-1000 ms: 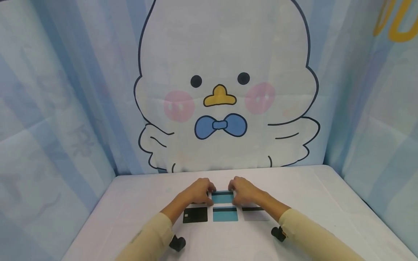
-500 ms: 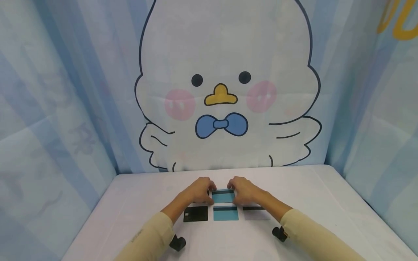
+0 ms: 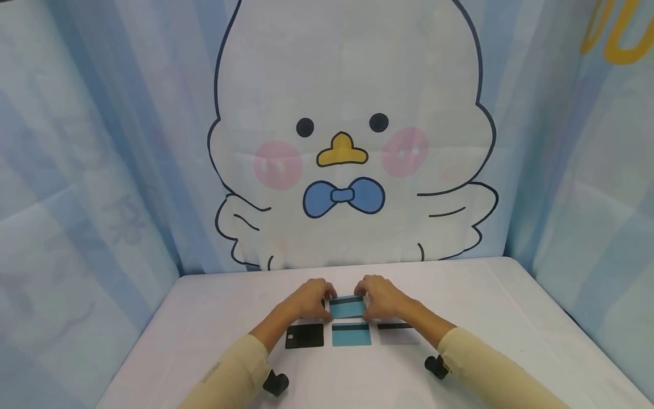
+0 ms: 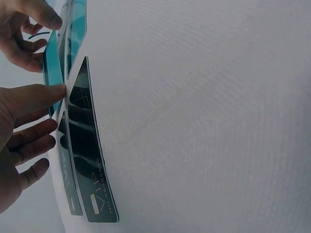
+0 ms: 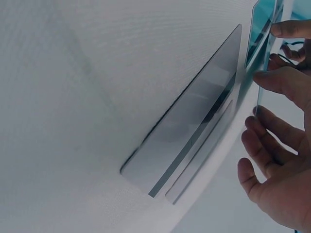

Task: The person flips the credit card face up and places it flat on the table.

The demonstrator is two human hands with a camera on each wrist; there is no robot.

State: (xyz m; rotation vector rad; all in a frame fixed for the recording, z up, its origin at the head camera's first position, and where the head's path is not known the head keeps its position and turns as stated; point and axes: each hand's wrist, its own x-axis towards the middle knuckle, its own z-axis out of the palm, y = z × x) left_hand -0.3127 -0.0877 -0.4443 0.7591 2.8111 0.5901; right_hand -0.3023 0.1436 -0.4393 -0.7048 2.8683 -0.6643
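Note:
A blue card (image 3: 347,308) with a dark stripe is held by its two ends over the far row. My left hand (image 3: 310,299) grips its left end, thumb at the near edge and fingers behind. At the other end, my right hand (image 3: 382,297) pinches it the same way. In the left wrist view the held card (image 4: 53,68) stands tilted above the table. Just nearer lies a second blue card (image 3: 351,335). A black card (image 3: 305,336) lies left of that one, and a silver card (image 3: 399,337) with a dark stripe lies right.
Behind the near black card, another black card (image 4: 70,179) lies beside my left fingers. Another pale card (image 5: 201,155) lies behind the silver one. The white table (image 3: 490,318) ends at a printed curtain (image 3: 352,238).
The held blue card has tipped slightly, its right end a little higher in the head view. Both hands keep nearly the same place, and the flat cards stay put.

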